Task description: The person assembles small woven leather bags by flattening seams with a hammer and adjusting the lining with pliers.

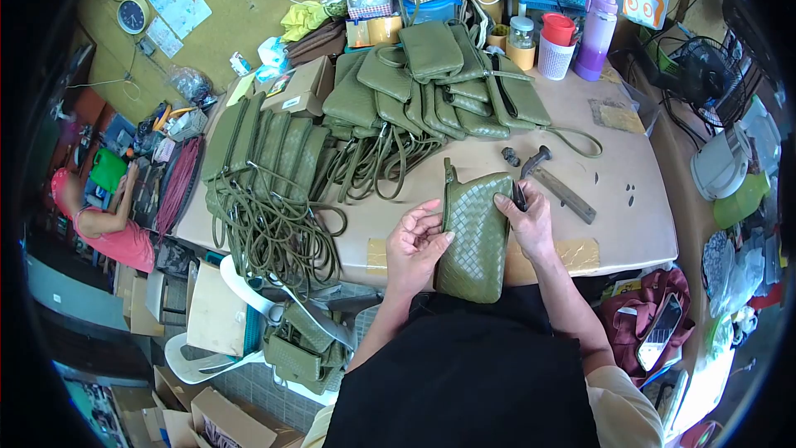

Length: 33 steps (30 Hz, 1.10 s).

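Note:
A green woven pouch (474, 241) is held upright over the table's front edge. My left hand (417, 242) touches its left side, thumb against the edge and fingers curled. On the right, my right hand (529, 217) pinches the pouch's upper right edge and also has a small dark tool (520, 195) in its fingers. Behind the pouch lie a hammer (564, 193) and a small dark metal piece (511, 157). Many green pouches (431, 50) are piled at the back, and more pouches with looped straps (274, 145) lie to the left.
A purple bottle (594, 37), a red-lidded cup (556, 48) and a jar (521, 43) stand at the back. A cardboard box (303, 87) sits behind the pouches. Beside a white chair (240, 286) is another pouch stack. A co-worker (108, 228) is at far left.

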Each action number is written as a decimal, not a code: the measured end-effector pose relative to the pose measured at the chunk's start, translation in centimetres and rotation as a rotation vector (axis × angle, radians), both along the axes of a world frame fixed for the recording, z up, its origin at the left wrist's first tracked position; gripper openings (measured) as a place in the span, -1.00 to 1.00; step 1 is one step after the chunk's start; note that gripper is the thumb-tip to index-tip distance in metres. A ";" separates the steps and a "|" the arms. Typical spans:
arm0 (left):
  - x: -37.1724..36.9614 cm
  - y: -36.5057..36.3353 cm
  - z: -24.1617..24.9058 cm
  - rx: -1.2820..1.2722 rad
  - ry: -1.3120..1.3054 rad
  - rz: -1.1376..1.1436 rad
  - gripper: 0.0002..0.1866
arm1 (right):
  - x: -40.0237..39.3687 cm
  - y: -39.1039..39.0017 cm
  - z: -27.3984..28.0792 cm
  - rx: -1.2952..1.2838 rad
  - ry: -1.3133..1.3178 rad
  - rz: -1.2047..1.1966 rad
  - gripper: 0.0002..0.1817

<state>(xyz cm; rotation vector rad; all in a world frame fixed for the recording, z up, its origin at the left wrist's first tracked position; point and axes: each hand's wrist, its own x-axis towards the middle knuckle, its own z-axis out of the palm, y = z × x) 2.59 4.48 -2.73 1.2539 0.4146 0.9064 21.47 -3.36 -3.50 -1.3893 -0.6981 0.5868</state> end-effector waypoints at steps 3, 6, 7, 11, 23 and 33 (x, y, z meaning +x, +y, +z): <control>0.6 -0.6 0.7 0.019 0.029 0.083 -0.50 | 0.3 0.1 -0.9 -0.001 0.016 0.004 -0.79; 0.9 -0.7 0.3 0.141 0.121 0.219 -0.64 | 0.2 0.0 -0.8 0.016 0.028 0.006 -0.78; 0.9 -0.5 -0.3 0.277 0.151 0.284 -0.72 | 0.1 0.0 -0.6 0.024 0.029 0.006 -0.78; 1.3 -0.3 -1.5 0.411 0.170 0.407 -0.91 | -0.2 -0.1 -0.1 0.013 0.035 -0.008 -0.77; 0.1 0.0 0.2 -0.483 -0.091 0.023 -0.86 | -3.6 -2.7 6.4 -0.081 -0.549 0.089 -0.67; -0.6 -0.3 0.2 -0.279 -0.142 -0.034 -0.87 | -4.5 -1.6 4.8 0.094 -0.740 0.111 -0.69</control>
